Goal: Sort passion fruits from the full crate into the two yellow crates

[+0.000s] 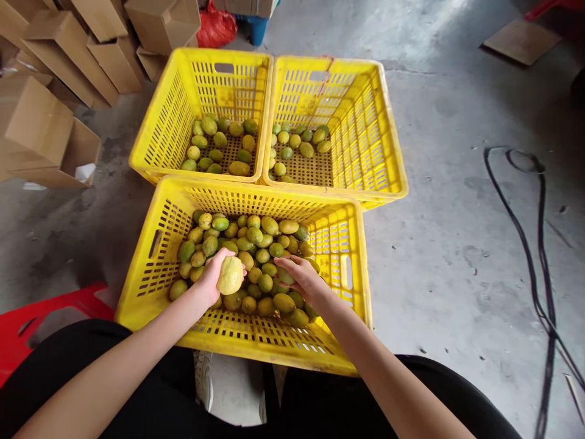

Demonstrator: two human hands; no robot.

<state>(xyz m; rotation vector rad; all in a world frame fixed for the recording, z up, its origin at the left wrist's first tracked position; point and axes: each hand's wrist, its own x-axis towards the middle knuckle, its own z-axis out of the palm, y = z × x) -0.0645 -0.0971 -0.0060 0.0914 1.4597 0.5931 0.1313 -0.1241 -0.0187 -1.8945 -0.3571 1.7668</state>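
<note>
My left hand (214,274) is closed around a pale yellow lemon (230,275), held above the front yellow crate (292,360). To its right, my right hand (304,277) is low over the heap, with its fingers and thumb curved round a green lemon (285,276). The palm side of that hand is partly hidden. Beneath both hands, many green and yellow lemons (265,283) cover the bottom of the front crate.
Behind stand two more yellow crates, a left one (158,122) and a right one (365,122), each with several lemons. Cardboard boxes (39,122) pile up at the far left. A red stool (50,317) is beside my left leg, and a black cable (542,244) lies on the floor.
</note>
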